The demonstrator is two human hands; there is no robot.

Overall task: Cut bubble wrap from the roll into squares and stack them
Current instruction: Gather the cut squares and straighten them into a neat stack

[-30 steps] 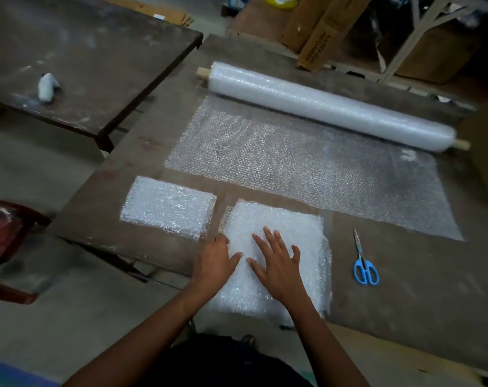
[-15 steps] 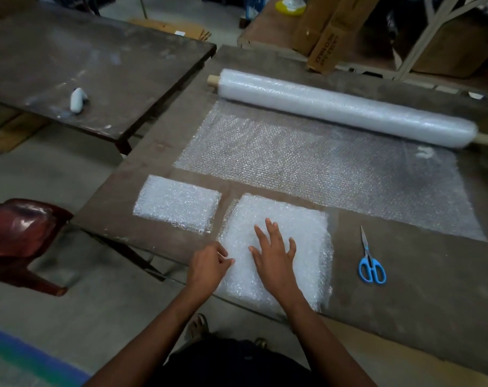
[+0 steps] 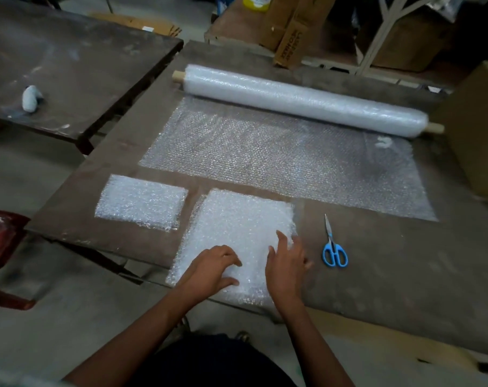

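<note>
Looking down, we see our two hands on a stack of bubble wrap squares point(image 3: 237, 227) at the near edge of the worktop point(image 3: 391, 289). Our left hand point(image 3: 212, 268) rests on the near left part of the stack with its fingers bent and the thumb out — it holds nothing that we can see. Our right hand point(image 3: 286, 261) lies on the right side of the stack with its fingers straight and a little spread, reaching to the stack's right edge. A smaller pile of bubble wrap point(image 3: 142, 202) sits just left of the stack, not touching it. Blue scissors point(image 3: 333, 247) lie closed on the worktop, to the right of our right hand. Farther back, the roll point(image 3: 301, 100) lies across the worktop, and a loose sheet point(image 3: 279, 155) spreads from it toward us — flat, near the stack.
</note>
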